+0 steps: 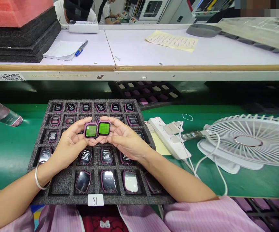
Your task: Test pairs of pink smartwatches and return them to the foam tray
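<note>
My left hand [73, 141] grips a purple-framed smartwatch [90, 130] whose screen glows green. Side by side with it, another purple smartwatch [104, 128], also lit green, is held in my right hand [123, 137]. Both watch faces point up toward me, their edges close together. Beneath my hands lies a black foam tray [62, 190] with rows of square pockets. Most visible pockets hold similar strapless watches, many showing white text. In the front row, several watches [108, 181] have dark or reflective screens. My hands and forearms hide some pockets.
A white fan [248, 141] and a power strip [169, 137] with cables lie on the right. A water bottle [3, 111] lies at the left. The shelf [129, 51] above bears a pen [81, 48], paper pad [64, 50] and foam stack [21, 42]. Another tray [149, 93] sits beneath it.
</note>
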The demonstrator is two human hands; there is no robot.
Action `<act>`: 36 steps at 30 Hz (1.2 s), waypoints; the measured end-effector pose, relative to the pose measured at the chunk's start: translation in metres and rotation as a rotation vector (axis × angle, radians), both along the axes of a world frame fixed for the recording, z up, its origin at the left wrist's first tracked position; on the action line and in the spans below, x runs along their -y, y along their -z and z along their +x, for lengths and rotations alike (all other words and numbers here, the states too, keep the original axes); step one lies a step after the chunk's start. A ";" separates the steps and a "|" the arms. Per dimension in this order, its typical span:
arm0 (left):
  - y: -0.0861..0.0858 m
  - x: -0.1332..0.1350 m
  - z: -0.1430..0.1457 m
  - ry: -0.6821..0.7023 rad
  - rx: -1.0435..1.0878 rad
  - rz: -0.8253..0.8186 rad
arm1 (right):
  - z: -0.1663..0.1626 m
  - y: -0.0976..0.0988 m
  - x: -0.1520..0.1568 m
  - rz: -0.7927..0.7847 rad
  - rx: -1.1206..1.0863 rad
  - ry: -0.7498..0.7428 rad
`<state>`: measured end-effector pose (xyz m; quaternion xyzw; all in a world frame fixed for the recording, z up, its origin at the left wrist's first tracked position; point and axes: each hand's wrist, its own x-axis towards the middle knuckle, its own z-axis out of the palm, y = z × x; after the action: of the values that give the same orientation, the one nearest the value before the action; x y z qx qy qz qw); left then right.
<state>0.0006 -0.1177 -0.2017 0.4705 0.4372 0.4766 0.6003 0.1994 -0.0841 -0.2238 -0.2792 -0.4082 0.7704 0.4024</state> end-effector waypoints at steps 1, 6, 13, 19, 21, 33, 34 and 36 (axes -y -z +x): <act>0.000 0.000 0.000 -0.001 0.005 -0.013 | 0.000 0.000 0.000 -0.002 0.000 -0.002; 0.000 0.000 0.000 -0.054 -0.005 -0.050 | 0.001 0.000 0.001 -0.006 -0.007 -0.020; -0.001 0.001 -0.001 -0.047 0.017 -0.060 | 0.002 0.002 0.000 -0.009 -0.011 -0.020; -0.002 0.001 0.000 -0.058 0.036 -0.094 | 0.002 0.001 0.000 -0.019 -0.017 -0.007; -0.001 0.000 0.000 -0.075 0.009 -0.088 | 0.002 0.001 0.000 -0.024 -0.026 -0.007; -0.004 -0.001 -0.003 -0.067 0.011 -0.107 | 0.002 0.001 -0.001 -0.037 -0.042 -0.010; -0.003 -0.002 -0.003 -0.067 -0.014 -0.085 | 0.002 0.001 -0.001 -0.045 -0.055 -0.025; -0.001 -0.004 -0.004 -0.064 -0.082 -0.021 | 0.000 -0.001 0.000 -0.057 -0.081 -0.071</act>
<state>-0.0030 -0.1133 -0.2004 0.4691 0.4813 0.4713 0.5711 0.1998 -0.0842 -0.2231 -0.2444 -0.3790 0.8062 0.3830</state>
